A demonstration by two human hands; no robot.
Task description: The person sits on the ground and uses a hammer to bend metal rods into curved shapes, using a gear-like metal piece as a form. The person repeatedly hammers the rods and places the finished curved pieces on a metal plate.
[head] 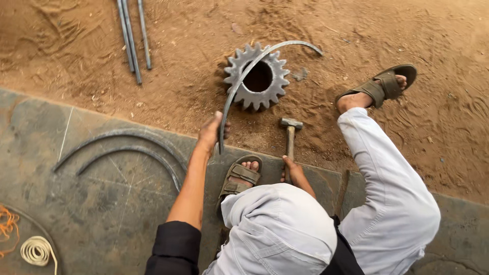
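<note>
Near the middle of the frame, I saw the left hand point(210, 133) closed tight around the lower end of a curved steel bar point(243, 80), fingers wrapped and pinching it upright. From that grip the bar arched up and over to the right, crossing above a large toothed gear point(275, 86) that lay flat on the sandy ground point(407, 137). The gear's round bore was the only hollow thing I could find, and it looked dark; I could not tell whether anything lay inside.

Lower, just right of centre, the right hand point(294, 171) was curled around the wooden handle of a hammer point(290, 136), whose steel head lay on the sand just below the gear.

On the dark slab point(102, 203) at the left lay two more curved bars point(127, 147), side by side. Straight rods point(133, 35) rested at the upper left, and a coil of pale cord point(36, 250) beside orange string point(7, 226) sat at the lower left. One sandalled foot point(240, 175) stood between the hands, the other point(379, 87) at the upper right.
</note>
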